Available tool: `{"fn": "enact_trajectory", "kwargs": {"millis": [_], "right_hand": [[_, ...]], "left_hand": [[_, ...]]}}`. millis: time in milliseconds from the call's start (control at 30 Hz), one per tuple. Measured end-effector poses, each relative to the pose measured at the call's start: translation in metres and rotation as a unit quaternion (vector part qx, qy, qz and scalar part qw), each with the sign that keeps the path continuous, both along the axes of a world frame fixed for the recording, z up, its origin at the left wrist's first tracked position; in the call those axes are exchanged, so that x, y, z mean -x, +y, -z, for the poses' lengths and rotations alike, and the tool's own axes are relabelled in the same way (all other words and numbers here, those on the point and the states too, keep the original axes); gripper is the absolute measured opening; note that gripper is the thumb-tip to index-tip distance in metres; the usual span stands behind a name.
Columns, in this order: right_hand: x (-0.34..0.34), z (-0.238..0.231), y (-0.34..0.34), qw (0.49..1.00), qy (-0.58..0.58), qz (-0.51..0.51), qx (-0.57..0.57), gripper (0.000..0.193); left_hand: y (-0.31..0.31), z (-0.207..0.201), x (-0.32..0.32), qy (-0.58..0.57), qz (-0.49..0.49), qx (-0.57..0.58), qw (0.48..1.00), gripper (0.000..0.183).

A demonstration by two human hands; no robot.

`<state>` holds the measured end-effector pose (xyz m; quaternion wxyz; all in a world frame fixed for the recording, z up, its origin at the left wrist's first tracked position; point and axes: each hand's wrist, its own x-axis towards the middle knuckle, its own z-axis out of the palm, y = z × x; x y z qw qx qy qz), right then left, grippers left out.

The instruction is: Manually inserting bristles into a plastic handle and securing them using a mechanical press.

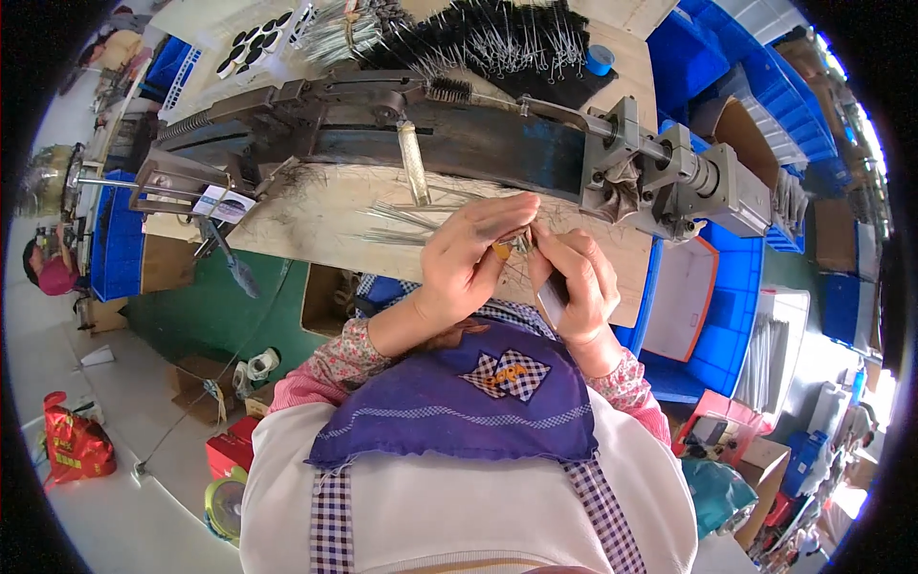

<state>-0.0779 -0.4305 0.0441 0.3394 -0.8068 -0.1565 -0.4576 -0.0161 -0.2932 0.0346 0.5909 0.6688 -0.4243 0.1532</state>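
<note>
Grey, flat metal piece (pixel 552 300) in the right hand (pixel 579 277), beside the left hand (pixel 470 251); work looks partway along.
The right grip curls closed around that piece; the left is cupped, and whether it pinches the thin silvery strands (pixel 522 243) between the fingertips is unclear. At nine o'clock from the hands, loose straight silver wires (pixel 406 219) on the pale wooden counter (pixel 330 234) seem left to do; beyond the long dark metal machine (pixel 459 151), at twelve o'clock, heaped black-bristled, wire-stemmed brushes (pixel 516 43) look finished.
</note>
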Motion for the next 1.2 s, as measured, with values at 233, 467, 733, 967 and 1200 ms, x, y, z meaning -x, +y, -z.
{"fn": "enact_trajectory", "kwargs": {"millis": [233, 467, 733, 967, 1200], "right_hand": [[-0.004, 0.002, 0.003, 1.0, 0.009, -0.015, -0.018, 0.034], [-0.005, 0.006, 0.006, 0.995, 0.064, -0.03, -0.066, 0.035], [0.0, 0.0, 0.002, 0.99, 0.085, -0.043, -0.106, 0.034], [-0.004, -0.024, -0.02, 0.928, 0.26, -0.126, -0.234, 0.021], [-0.01, -0.015, -0.021, 0.893, 0.337, -0.152, -0.255, 0.018]], "left_hand": [[0.007, -0.007, -0.015, -0.116, -0.036, -0.014, 0.993, 0.042], [0.012, -0.009, -0.025, -0.192, -0.079, -0.058, 0.976, 0.036], [0.01, -0.01, -0.029, -0.208, -0.103, -0.066, 0.97, 0.033], [0.021, 0.008, -0.017, 0.136, 0.034, -0.025, 0.99, 0.031], [0.025, 0.005, -0.02, 0.296, 0.098, 0.041, 0.949, 0.021]]}}
